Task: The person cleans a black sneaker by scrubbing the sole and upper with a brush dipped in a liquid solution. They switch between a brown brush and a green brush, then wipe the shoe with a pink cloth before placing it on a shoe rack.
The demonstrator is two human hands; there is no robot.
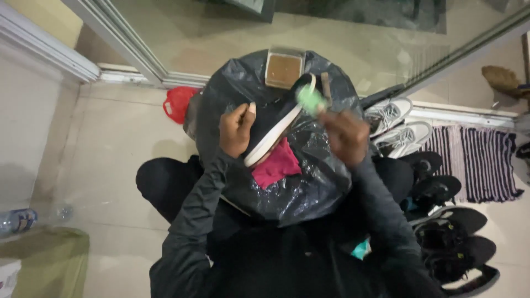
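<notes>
The fingers (pixel 234 118) of the left hand (pixel 237 132) are curled around the heel end of a black shoe (pixel 281 113) with a white sole, gripping it so that the shoe tilts with its toe pointing up and away from the person. The right hand (pixel 345 135) is blurred; its fingers are closed on a small green object (pixel 311 101), probably a brush or sponge, which is pressed against the toe end of the shoe. Both hands work above a black plastic bag (pixel 309 182) spread over the person's lap. A red cloth (pixel 276 165) lies on the bag, directly under the shoe. At the far edge of the bag stands a small open tin (pixel 284 69) with brown contents. To the right, on the floor, a pair of white sneakers (pixel 397 129) sits near a striped mat (pixel 480 160), and several black shoes (pixel 452 237) are lined up below them. A red bag (pixel 178 103) lies on the floor to the left of the black bag, near the frame of the glass door (pixel 132 52). A plastic bottle (pixel 25 218) lies at the left edge of the view.
</notes>
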